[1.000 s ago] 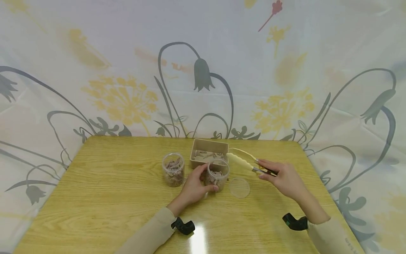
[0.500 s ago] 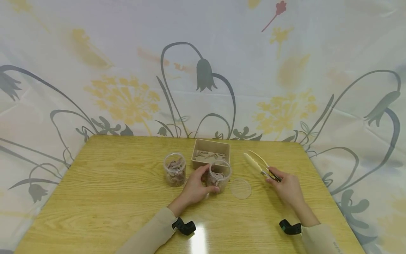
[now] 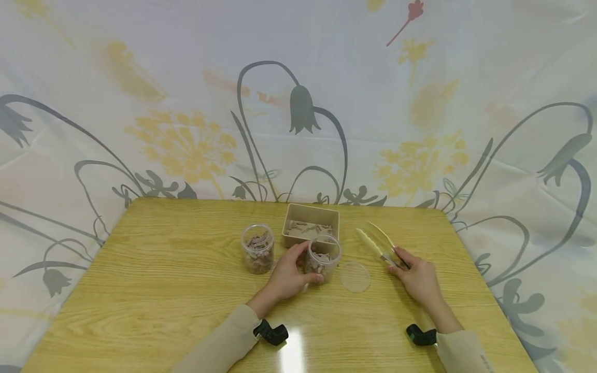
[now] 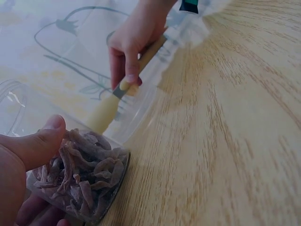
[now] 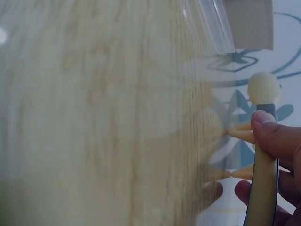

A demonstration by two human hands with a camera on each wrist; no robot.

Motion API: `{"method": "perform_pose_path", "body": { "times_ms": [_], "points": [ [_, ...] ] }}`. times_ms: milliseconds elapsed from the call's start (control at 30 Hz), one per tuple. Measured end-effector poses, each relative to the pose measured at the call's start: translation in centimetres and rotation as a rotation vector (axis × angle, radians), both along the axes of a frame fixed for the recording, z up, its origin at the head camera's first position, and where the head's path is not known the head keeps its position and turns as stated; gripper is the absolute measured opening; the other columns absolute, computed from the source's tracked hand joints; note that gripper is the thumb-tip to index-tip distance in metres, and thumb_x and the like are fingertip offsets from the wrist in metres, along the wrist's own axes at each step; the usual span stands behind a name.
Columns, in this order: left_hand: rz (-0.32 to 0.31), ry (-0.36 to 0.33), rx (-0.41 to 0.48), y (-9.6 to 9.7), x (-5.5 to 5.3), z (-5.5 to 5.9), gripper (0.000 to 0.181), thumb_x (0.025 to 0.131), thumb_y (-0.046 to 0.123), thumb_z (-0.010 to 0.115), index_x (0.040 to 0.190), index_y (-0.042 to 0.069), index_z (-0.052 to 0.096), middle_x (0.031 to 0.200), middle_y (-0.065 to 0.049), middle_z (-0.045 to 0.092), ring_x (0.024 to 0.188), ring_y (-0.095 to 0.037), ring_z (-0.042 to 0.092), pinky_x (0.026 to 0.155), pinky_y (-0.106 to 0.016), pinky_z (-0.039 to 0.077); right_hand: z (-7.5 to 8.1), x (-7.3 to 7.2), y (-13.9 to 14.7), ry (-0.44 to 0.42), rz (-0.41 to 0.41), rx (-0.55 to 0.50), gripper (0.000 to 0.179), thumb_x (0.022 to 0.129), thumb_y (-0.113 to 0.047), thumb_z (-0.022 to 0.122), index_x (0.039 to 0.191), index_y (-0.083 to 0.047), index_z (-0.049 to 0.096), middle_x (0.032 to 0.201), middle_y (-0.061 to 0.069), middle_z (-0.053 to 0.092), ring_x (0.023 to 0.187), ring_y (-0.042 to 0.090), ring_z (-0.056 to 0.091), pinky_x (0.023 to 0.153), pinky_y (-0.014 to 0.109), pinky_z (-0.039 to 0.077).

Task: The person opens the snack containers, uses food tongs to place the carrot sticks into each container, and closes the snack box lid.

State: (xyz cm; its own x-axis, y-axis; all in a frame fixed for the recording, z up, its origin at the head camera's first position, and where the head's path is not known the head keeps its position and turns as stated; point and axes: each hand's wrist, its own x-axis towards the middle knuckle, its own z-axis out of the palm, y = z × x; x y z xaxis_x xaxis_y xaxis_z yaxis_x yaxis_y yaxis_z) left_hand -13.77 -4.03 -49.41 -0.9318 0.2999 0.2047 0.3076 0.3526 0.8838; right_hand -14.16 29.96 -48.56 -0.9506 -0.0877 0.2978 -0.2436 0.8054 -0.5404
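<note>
My left hand (image 3: 288,275) holds a clear round jar (image 3: 336,263) from its left side, the thumb in front. The jar has no lid on and stands on the table, part filled with brownish dried strips (image 4: 87,172). With the thumb and fingers of my right hand (image 3: 421,281) I grip tongs (image 3: 371,245) with cream tips and metal-and-dark handles. In the head view the tips are spread, pointing up and left, to the right of the jar. Between them I see nothing. The right wrist view shows the thumb (image 5: 265,125) pressed on the tongs' arm.
Behind the held jar stands a beige rectangular box (image 3: 293,240) with some strips on its bottom. To the left is a second clear open jar (image 3: 270,259), fuller of strips. A clear round lid (image 3: 355,277) lies flat between the held jar and the tongs. A patterned cloth (image 3: 210,103) hangs behind the table.
My right hand has drawn the tongs away from the held jar and box, to the right and lower. My left hand keeps its hold on the jar.
</note>
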Motion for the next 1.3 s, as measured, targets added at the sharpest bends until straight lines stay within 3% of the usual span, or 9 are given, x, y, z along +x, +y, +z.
{"method": "perform_pose_path", "body": {
  "times_ms": [133, 333, 633, 967, 1033, 1100, 1133, 1200, 1300],
  "points": [
    [0.003, -0.004, 0.000, 0.0, 0.0, -0.1, 0.083, 0.075, 0.027, 0.090, 0.146, 0.011, 0.049, 0.125, -0.004, 0.059, 0.105, -0.021, 0.058, 0.089, -0.041, 0.050, -0.5, -0.1, -0.1, -0.010, 0.000, -0.037, 0.062, 0.078, -0.013, 0.086, 0.132, 0.006, 0.060, 0.115, 0.024, 0.068, 0.096, 0.039, 0.069, 0.086, 0.055, 0.053],
    [0.004, -0.022, 0.017, 0.0, 0.1, 0.1, 0.083, 0.075, 0.027, 0.089, 0.146, 0.010, 0.049, 0.125, -0.003, 0.059, 0.106, -0.021, 0.058, 0.090, -0.042, 0.051, -0.5, 0.0, -0.2, -0.115, -0.019, -0.057, 0.084, 0.081, -0.025, 0.084, 0.145, 0.009, 0.042, 0.145, 0.029, 0.043, 0.119, 0.049, 0.054, 0.100, 0.061, 0.041],
    [0.004, -0.018, 0.002, -0.1, 0.0, 0.0, 0.083, 0.075, 0.027, 0.089, 0.146, 0.009, 0.049, 0.126, -0.004, 0.059, 0.105, -0.022, 0.058, 0.089, -0.041, 0.051, -0.4, -0.4, 0.0, -0.185, -0.041, -0.078, 0.094, 0.084, -0.032, 0.082, 0.150, 0.011, 0.030, 0.150, 0.036, 0.030, 0.126, 0.054, 0.044, 0.106, 0.065, 0.032],
    [-0.002, -0.023, 0.010, 0.0, 0.0, 0.0, 0.084, 0.075, 0.027, 0.089, 0.147, 0.010, 0.048, 0.124, -0.002, 0.059, 0.105, -0.021, 0.059, 0.090, -0.041, 0.050, 0.2, -0.7, 0.4, -0.214, -0.107, -0.110, 0.096, 0.084, -0.038, 0.081, 0.151, 0.009, 0.031, 0.149, 0.034, 0.035, 0.133, 0.054, 0.036, 0.107, 0.063, 0.032],
    [-0.001, -0.013, 0.006, 0.0, 0.0, -0.1, 0.084, 0.075, 0.027, 0.090, 0.146, 0.010, 0.049, 0.123, -0.002, 0.059, 0.104, -0.021, 0.059, 0.089, -0.041, 0.051, 0.5, -0.6, 0.4, -0.204, -0.136, -0.116, 0.091, 0.087, -0.040, 0.077, 0.151, 0.007, 0.033, 0.146, 0.034, 0.041, 0.124, 0.053, 0.048, 0.099, 0.060, 0.043],
    [-0.001, -0.015, 0.008, 0.0, 0.0, 0.0, 0.084, 0.075, 0.027, 0.090, 0.146, 0.009, 0.049, 0.123, -0.002, 0.059, 0.104, -0.021, 0.059, 0.089, -0.041, 0.051, 0.9, -0.5, 0.4, -0.166, -0.177, -0.129, 0.082, 0.090, -0.040, 0.074, 0.149, 0.006, 0.039, 0.140, 0.032, 0.049, 0.096, 0.050, 0.061, 0.077, 0.050, 0.054],
    [0.000, -0.014, 0.006, 0.0, 0.0, 0.0, 0.084, 0.075, 0.027, 0.090, 0.146, 0.009, 0.049, 0.122, -0.001, 0.059, 0.104, -0.021, 0.059, 0.089, -0.041, 0.051, 1.0, -0.5, 0.3, -0.136, -0.205, -0.135, 0.076, 0.091, -0.038, 0.073, 0.146, 0.005, 0.044, 0.135, 0.031, 0.054, 0.083, 0.047, 0.063, 0.064, 0.043, 0.053],
    [0.001, -0.015, 0.003, 0.0, 0.0, 0.0, 0.083, 0.075, 0.026, 0.090, 0.146, 0.009, 0.049, 0.122, -0.001, 0.059, 0.104, -0.020, 0.059, 0.089, -0.041, 0.051, 1.3, -0.6, 0.1, -0.066, -0.254, -0.168, 0.062, 0.093, -0.031, 0.072, 0.140, 0.005, 0.053, 0.124, 0.029, 0.062, 0.072, 0.043, 0.061, 0.054, 0.029, 0.043],
    [0.001, -0.019, 0.004, 0.0, 0.0, 0.0, 0.083, 0.074, 0.025, 0.090, 0.145, 0.009, 0.050, 0.122, -0.001, 0.059, 0.104, -0.021, 0.059, 0.090, -0.041, 0.050, 1.6, -0.6, -0.2, 0.074, -0.307, -0.248, 0.039, 0.091, -0.015, 0.072, 0.125, 0.005, 0.067, 0.108, 0.025, 0.070, 0.080, 0.037, 0.066, 0.058, 0.016, 0.039]
  ]
}}
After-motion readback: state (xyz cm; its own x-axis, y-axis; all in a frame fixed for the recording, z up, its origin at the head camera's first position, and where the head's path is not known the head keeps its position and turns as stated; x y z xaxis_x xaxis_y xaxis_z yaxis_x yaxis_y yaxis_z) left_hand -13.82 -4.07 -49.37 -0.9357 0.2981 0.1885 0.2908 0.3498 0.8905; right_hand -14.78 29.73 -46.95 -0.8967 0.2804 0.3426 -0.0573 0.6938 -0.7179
